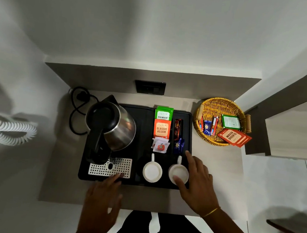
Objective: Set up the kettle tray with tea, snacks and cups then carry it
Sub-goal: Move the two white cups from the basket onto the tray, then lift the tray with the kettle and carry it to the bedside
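A black kettle tray [145, 119] lies on the beige counter. On its left stands a steel kettle [114, 125] above a perforated metal grid [123, 165]. Green tea sachets [163, 113], orange Classic Assam sachets [161, 129] and a small white packet [160, 145] fill the middle slot, with snack sticks [178, 137] beside them. Two white cups sit at the front: one [152, 171] stands free, and my right hand [198, 180] rests on the other [178, 173], thumb on its rim. My left hand [102, 196] lies flat at the tray's front edge, fingertips on the grid.
A yellow wicker basket [217, 103] at the back right holds more sachets and sticks. The kettle's black cord [78, 109] coils behind the tray on the left. A wall socket [150, 87] sits behind. A white coiled cord [10, 130] hangs at far left.
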